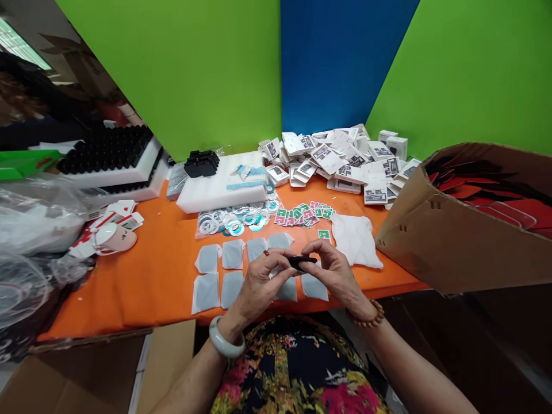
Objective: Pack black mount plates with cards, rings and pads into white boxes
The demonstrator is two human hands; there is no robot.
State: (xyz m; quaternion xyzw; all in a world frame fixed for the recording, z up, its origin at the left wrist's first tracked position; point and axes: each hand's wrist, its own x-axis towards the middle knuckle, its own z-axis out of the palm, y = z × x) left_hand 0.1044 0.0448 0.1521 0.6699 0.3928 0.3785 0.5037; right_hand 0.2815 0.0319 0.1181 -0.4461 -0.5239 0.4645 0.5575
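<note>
Between my two hands, above the front of the orange table, is a small flat black piece [302, 262], seen nearly edge-on; its exact kind does not show. My left hand [268, 275] pinches its left end between thumb and fingers. The fingers of my right hand [334, 272] close on its right end. Beneath and beside my hands, grey square pouches [207, 292] in white wrapping lie in two rows, some partly hidden by my hands. Just beyond my right hand lies a green-and-white sticker [324, 234].
Behind the pouches are ring-shaped stickers [235, 227], a white foam block [207, 195] with black pieces [202, 164], and piled white boxes [332, 158]. A white pouch [356, 238] and a cardboard box [452, 247] of red items stand right. Plastic bags [38, 224] crowd the left.
</note>
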